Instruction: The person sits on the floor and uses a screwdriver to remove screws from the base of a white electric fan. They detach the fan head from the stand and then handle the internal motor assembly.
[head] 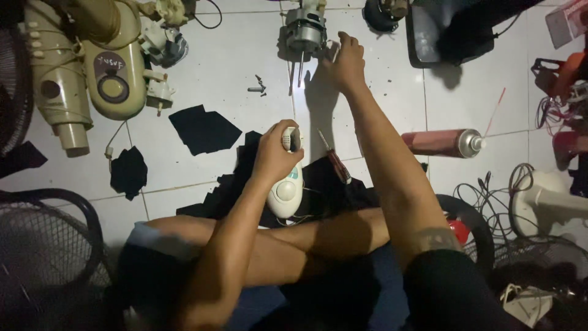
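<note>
**Two hands, two fan parts**

My left hand [277, 153] is wrapped around the top of the white housing [286, 187], which rests upright on my crossed legs at the centre. It looks like hard, smooth plastic, light and a bit slippery, so the narrow upper end is my best hold. My right hand [346, 64] reaches to 12 o'clock, fingers resting on the motor [304, 34] on the tile; whether they pinch it I cannot tell. It's metal, likely heavy; I'd grab its body, not the shaft. At 3 o'clock lies a red spray can [442, 143] with a silver cap. At 10 o'clock, a beige fan base [113, 73] bears a handwritten mark
</note>
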